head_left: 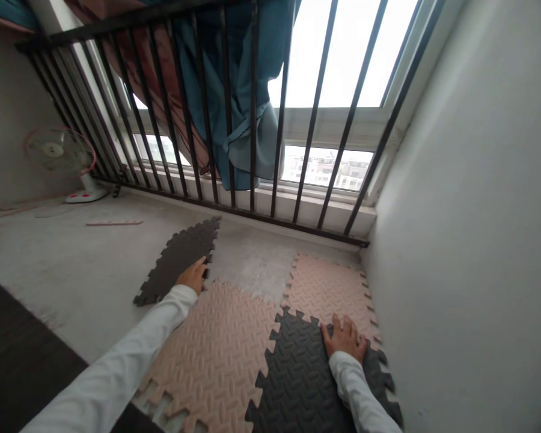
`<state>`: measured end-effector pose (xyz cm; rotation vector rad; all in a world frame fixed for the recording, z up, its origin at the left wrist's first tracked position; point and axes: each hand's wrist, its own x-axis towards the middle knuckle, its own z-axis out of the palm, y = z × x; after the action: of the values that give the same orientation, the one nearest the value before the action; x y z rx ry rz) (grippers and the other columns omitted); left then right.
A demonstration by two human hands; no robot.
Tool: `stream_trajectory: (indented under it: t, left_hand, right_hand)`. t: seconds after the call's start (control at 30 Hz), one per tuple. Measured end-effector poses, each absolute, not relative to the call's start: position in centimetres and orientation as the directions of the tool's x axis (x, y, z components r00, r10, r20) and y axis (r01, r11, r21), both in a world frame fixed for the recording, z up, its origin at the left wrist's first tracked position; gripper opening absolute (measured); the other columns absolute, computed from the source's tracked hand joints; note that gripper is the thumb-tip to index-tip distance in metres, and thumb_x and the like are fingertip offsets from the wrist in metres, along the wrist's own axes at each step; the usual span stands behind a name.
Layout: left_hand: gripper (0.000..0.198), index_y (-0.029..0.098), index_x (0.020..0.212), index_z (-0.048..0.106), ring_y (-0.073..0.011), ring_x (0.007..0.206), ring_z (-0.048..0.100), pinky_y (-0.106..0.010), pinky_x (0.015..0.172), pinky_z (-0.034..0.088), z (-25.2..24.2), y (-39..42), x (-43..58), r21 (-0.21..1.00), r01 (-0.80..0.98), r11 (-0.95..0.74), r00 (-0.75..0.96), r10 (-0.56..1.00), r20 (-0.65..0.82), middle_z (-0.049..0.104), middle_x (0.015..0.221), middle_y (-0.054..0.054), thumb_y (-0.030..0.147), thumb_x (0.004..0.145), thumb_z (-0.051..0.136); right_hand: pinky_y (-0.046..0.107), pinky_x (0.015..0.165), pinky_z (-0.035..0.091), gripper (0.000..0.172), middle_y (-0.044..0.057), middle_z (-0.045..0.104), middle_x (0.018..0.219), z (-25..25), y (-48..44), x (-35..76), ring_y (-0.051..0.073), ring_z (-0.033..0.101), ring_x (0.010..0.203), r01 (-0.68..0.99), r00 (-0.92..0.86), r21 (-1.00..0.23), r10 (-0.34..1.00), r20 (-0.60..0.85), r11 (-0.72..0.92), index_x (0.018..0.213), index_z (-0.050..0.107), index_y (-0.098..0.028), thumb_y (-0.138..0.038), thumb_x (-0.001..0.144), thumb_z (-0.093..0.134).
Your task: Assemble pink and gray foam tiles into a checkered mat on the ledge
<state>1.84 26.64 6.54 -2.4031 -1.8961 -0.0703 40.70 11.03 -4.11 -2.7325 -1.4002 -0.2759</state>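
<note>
My left hand (pixel 193 275) grips the right edge of a dark grey interlocking foam mat tile (pixel 174 255); its thumb side is partly hidden. That tile looks tilted, its toothed edges apart from the other tiles. My right hand (pixel 344 338) is spread open, palm down, near the seam of a black foam tile (pixel 297 373) and a far pink foam tile (pixel 329 282). Left of the black tile, a larger-looking pink foam tile (pixel 216 349) joins it along interlocked teeth. The front part of the black tile runs out of view.
A dark metal railing (pixel 252 211) crosses the window side, with blue and pink curtains (pixel 234 90) behind it. The white wall (pixel 469 240) borders the tiles on the right. A fan (pixel 58 153) stands far left; a thin pink strip (pixel 114 223) lies on the concrete floor (pixel 72 264).
</note>
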Motion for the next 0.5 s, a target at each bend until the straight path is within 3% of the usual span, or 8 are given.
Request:
stream_trajectory:
  t: [0.07,0.17,0.3,0.5]
  left_hand:
    - [0.041,0.012,0.112,0.046,-0.0140,0.124,0.022,-0.027,0.100,0.025,6.0,26.9,7.2,0.032,0.964,-0.263,0.262,0.964,0.044,0.024,0.137,-0.006,0.007,0.073,0.033]
    - [0.047,0.019,0.117,0.041,-0.0154,0.126,0.016,-0.039,0.098,0.028,4.0,26.3,14.6,0.107,0.922,-0.372,0.381,0.921,-0.082,0.018,0.139,-0.003,0.006,0.073,0.032]
    - [0.051,0.025,0.121,0.036,-0.0181,0.126,0.017,-0.052,0.096,0.023,1.3,25.7,20.5,0.154,0.877,-0.454,0.479,0.847,-0.232,0.019,0.139,-0.001,0.006,0.074,0.029]
    - [0.054,0.026,0.122,0.036,-0.0201,0.126,0.015,-0.057,0.095,0.019,-0.1,25.6,23.3,0.131,0.863,-0.488,0.505,0.837,-0.209,0.020,0.139,-0.002,0.004,0.075,0.022]
  right_hand:
    - [0.047,0.094,0.016,0.053,0.008,0.037,0.129,-3.8,11.0,40.5,0.022,0.029,0.118,0.808,0.576,0.020,0.797,0.182,-0.588,0.119,0.042,-0.027,-0.054,0.075,0.032]
    - [0.047,0.095,0.015,0.053,0.008,0.036,0.129,-3.6,10.9,40.4,0.022,0.028,0.119,0.800,0.590,0.009,0.789,0.171,-0.600,0.120,0.042,-0.027,-0.054,0.075,0.032]
    - [0.048,0.095,0.015,0.054,0.009,0.036,0.130,-3.8,10.9,40.5,0.023,0.028,0.119,0.810,0.576,0.009,0.800,0.170,-0.586,0.120,0.041,-0.027,-0.055,0.075,0.030]
    - [0.049,0.096,0.012,0.054,0.009,0.035,0.130,-4.2,11.0,40.4,0.024,0.026,0.120,0.789,0.601,0.035,0.782,0.165,-0.613,0.121,0.041,-0.027,-0.055,0.076,0.030]
